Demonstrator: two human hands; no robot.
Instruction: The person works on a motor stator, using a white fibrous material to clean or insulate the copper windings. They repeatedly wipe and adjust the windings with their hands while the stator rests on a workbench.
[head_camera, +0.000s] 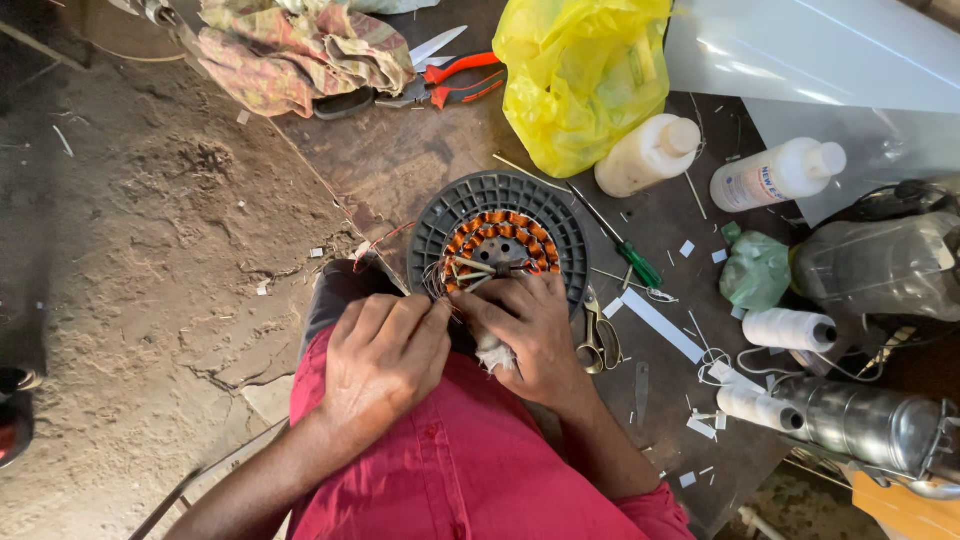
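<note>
A round dark grey motor housing (455, 203) holding a ring of copper wire coils (497, 226) lies at the near edge of a dark workbench (400, 150). My right hand (528, 328) rests on its near rim, fingers on the coils and thin wires. My left hand (385, 352) is closed beside it at the lower left rim, pinching thin wire; the fingertips of both hands meet there. A scrap of white cloth (492, 352) shows under my right hand. I wear a red shirt.
On the bench: a yellow plastic bag (580, 75), two white bottles (648, 155) (778, 175), a green-handled screwdriver (630, 258), scissors (598, 338), red-handled pliers (455, 80), white thread spools (790, 330), a metal cylinder (860, 420), a patterned cloth (300, 50). Dirt floor on the left.
</note>
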